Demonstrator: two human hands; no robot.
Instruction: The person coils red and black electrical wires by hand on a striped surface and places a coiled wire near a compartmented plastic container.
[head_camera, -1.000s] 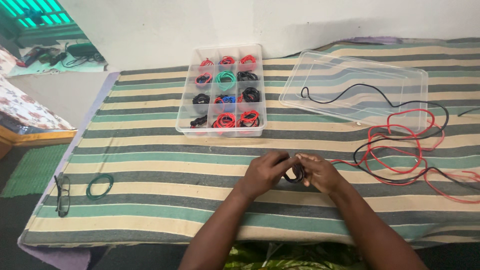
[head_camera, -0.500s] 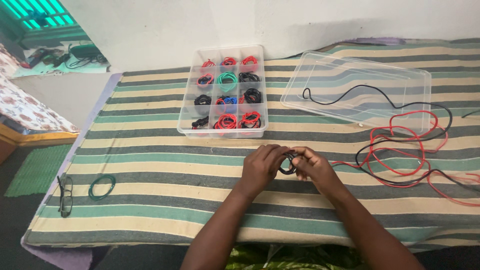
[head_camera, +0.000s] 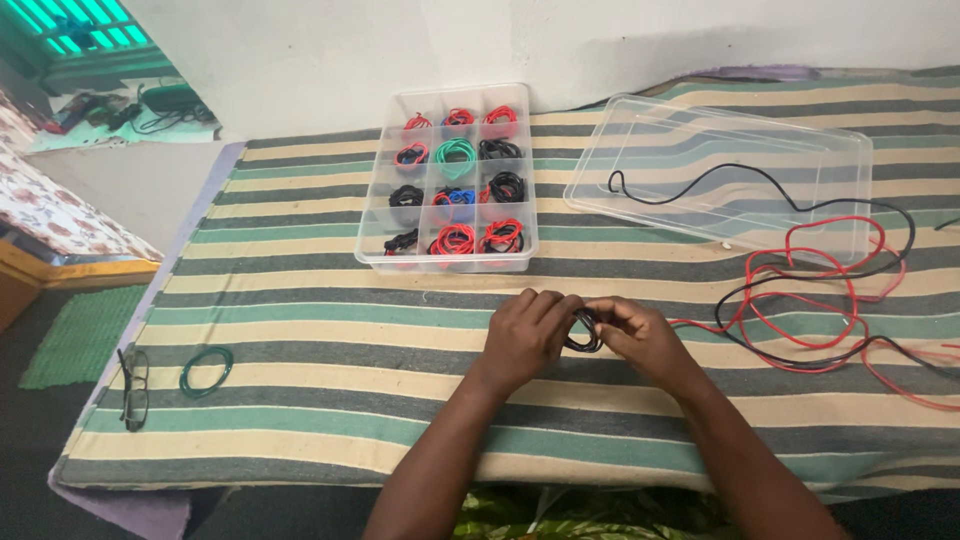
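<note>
My left hand (head_camera: 527, 332) and my right hand (head_camera: 640, 335) meet over the striped cloth and together pinch a small coil of black wire (head_camera: 584, 331) between their fingertips. Behind them stands a clear compartment box (head_camera: 375, 255) holding coiled wires in red, black, green and blue. To the right, loose red wire (head_camera: 800, 290) and black wire (head_camera: 760, 185) lie tangled on the cloth and across a clear plastic lid (head_camera: 700, 140).
A green wire ring (head_camera: 206, 370) and a pair of glasses (head_camera: 134, 385) lie near the left edge of the striped mattress cover (head_camera: 320, 340). A white wall rises behind. The floor at left holds a green mat (head_camera: 80, 335) and clutter.
Both hands have lifted slightly away from me with the black coil, and the fingers have shifted around it. Nothing else on the cloth has moved.
</note>
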